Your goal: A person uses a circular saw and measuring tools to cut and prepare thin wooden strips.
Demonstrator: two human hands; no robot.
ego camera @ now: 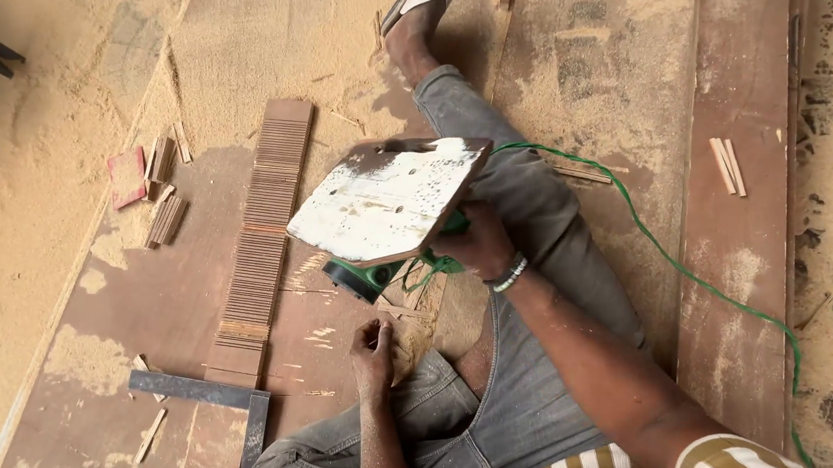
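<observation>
I sit on a brown board with my legs spread. My right hand (478, 244) grips a green power saw (372, 273) that is tipped up, so its flat white-stained base plate (386, 202) faces me. A green cord (681, 266) runs from the saw off to the right. My left hand (372, 353) rests on the board near my knee, fingers curled, pinching something too small to make out. A long row of thin cut wooden strips (262, 242) lies on the board to the left of the saw.
A metal carpenter's square (212, 397) lies at lower left. Small wood offcuts (156, 181) and a red piece (127, 176) sit at upper left. Two slim sticks (728, 167) rest on a plank at right. Sawdust covers the floor. My sandalled foot (421, 3) reaches the top.
</observation>
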